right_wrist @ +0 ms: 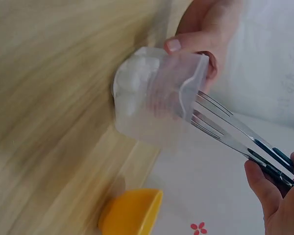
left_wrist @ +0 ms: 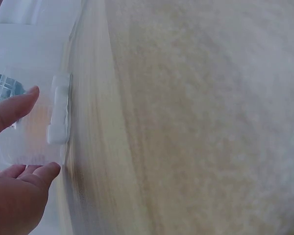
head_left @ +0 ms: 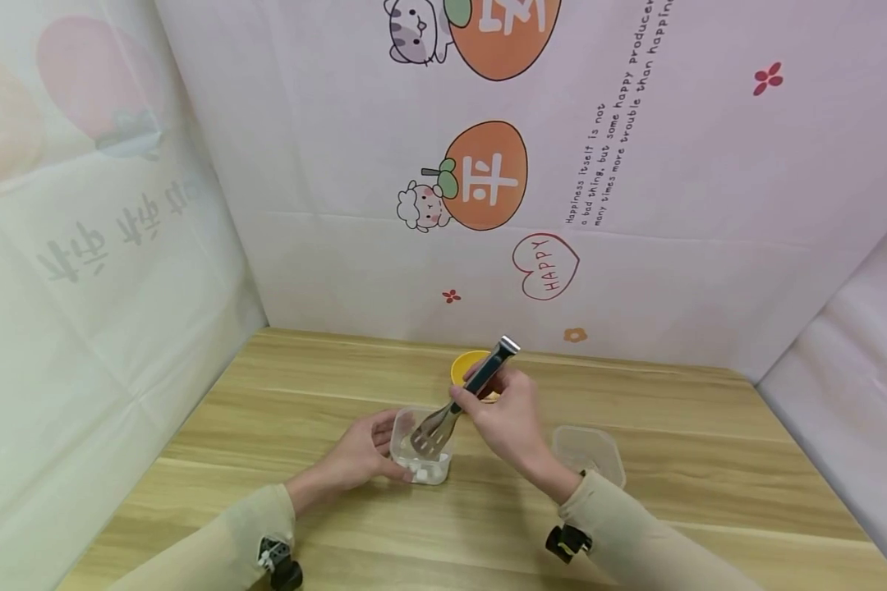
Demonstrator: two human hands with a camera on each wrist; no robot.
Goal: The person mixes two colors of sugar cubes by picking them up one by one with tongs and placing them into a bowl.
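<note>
A clear plastic tub (head_left: 399,447) stands on the wooden table, with white block-like pieces (head_left: 421,474) at its bottom. My left hand (head_left: 356,453) holds the tub from its left side, thumb near the front and fingers behind. In my right hand (head_left: 508,417) are metal tongs (head_left: 480,377) with dark handle grips, pinched between thumb and fingers. The slotted ends of the tongs point down into the tub's mouth. In the right wrist view the tong tips (right_wrist: 206,117) are spread apart near the rim, above the white pieces; nothing shows between them.
A yellow bowl (head_left: 466,363) stands behind the right hand, partly hidden by it. To the right, beside the right forearm, lies a clear plastic lid (head_left: 591,451). Printed white sheeting (head_left: 340,271) rises along the table's back edge and both sides.
</note>
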